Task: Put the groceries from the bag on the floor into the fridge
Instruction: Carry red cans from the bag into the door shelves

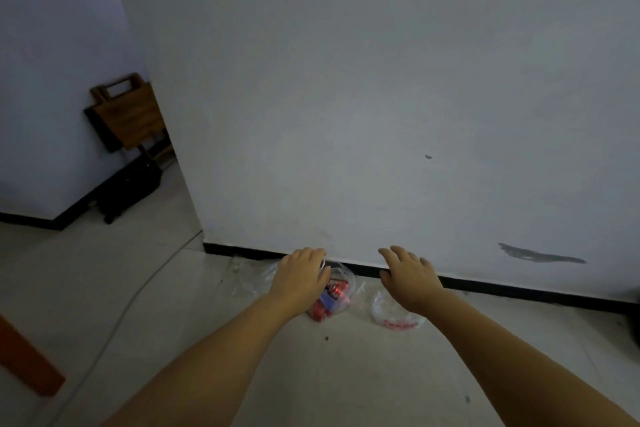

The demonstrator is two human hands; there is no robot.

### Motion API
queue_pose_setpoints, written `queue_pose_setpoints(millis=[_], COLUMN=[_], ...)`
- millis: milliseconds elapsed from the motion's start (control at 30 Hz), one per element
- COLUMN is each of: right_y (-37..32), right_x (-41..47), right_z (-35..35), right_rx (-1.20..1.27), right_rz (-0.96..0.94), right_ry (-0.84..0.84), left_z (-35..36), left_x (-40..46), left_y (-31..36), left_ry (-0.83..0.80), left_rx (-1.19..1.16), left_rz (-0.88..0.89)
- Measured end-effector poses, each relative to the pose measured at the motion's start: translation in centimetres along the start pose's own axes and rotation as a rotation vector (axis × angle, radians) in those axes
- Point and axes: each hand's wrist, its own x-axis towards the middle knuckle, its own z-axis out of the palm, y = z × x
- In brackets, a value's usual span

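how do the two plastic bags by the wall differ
The left bag bulges with red packets, and the left hand is on its top. The right bag lies flatter, shows only red print, and sits under the open right hand. Both are clear plastic, on the floor near the baseboard.

This looks like a room in a home, dim and sparsely furnished. A plain white wall (381, 97) with a black skirting strip (485, 286) meets a pale tiled floor (104, 270). Round the corner on the left, a folded wooden table (128, 114) leans against the far wall above a dark suitcase (130, 189). A thin cable (138, 291) trails across the tiles. At the foot of the wall lies a clear plastic bag (341, 284) holding red packets (327, 307), the sort of shopping brought home.
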Motion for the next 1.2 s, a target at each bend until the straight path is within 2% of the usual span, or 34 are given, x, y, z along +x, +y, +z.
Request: queue_pose_setpoints(millis=[200, 433, 633, 733, 900, 1033, 1200], right_y=[1.2, 3.4, 5.5, 7.3, 9.1, 9.4, 10.3], right_x=[9.3, 19.5, 25.1, 29.7, 36.9, 41.9, 48.4], right_z=[0.9, 3.2, 8.3, 11.7, 21.3, 33.7, 49.6], right_rx=[0.015, 0.074, 0.073, 0.06, 0.092, 0.14, 0.296], right_rz=[-0.019, 0.074, 0.053, 0.021, -0.006, -0.024, 0.01], right_ry=[-0.039, -0.14, -0.286, -0.362, -0.424, -0.445, -0.376], left_z=[2.3, 5.5, 12.2, 17.2, 27.8, 40.1, 56.4], left_x=[9.5, 21.0, 25.9, 28.0, 30.4, 31.6, 34.1], left_y=[-3.6, -8.3, -10.8, -11.9, -14.7, -18.0, -21.5], left_ry=[-0.038, -0.126, -0.299, -0.329, -0.382, -0.402, -0.41], left_rx=[-0.01, 0.0, -0.091, -0.128, -0.139, -0.134, -0.184], left_rz=[-0.027, 0.013, -0.074, -0.139, -0.141, -0.064, 0.055])
